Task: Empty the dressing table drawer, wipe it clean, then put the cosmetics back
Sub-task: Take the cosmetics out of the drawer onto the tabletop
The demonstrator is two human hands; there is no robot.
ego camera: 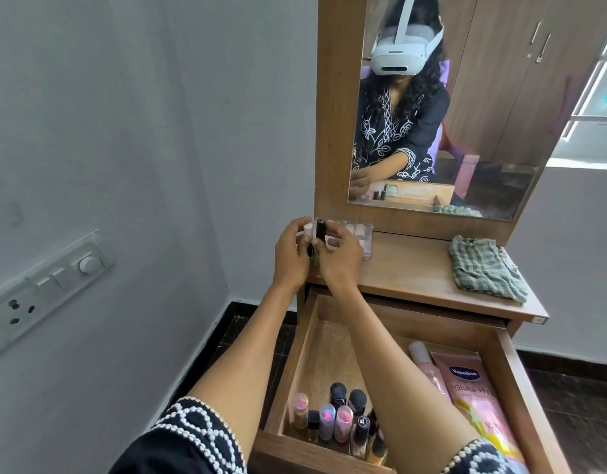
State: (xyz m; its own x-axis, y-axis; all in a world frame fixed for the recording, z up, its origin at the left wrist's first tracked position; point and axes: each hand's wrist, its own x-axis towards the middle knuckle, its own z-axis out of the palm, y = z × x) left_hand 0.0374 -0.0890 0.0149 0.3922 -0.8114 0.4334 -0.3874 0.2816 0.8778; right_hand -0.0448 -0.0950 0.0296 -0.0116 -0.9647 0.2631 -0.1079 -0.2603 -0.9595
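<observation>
Head view: left hand (290, 253) and right hand (341, 256) together grip small cosmetic tubes (317, 234) above the counter (408, 268); open drawer (510, 378) holds lipsticks (334, 419), Vaseline pouch (476, 398); checked cloth (485, 268) on counter.

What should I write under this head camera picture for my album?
Both hands, left hand and right hand, hold small cosmetics above the tabletop, drawer open below.

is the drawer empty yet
No, the open drawer holds a cluster of small bottles at its front left and a pink lotion tube along its right side.
</observation>
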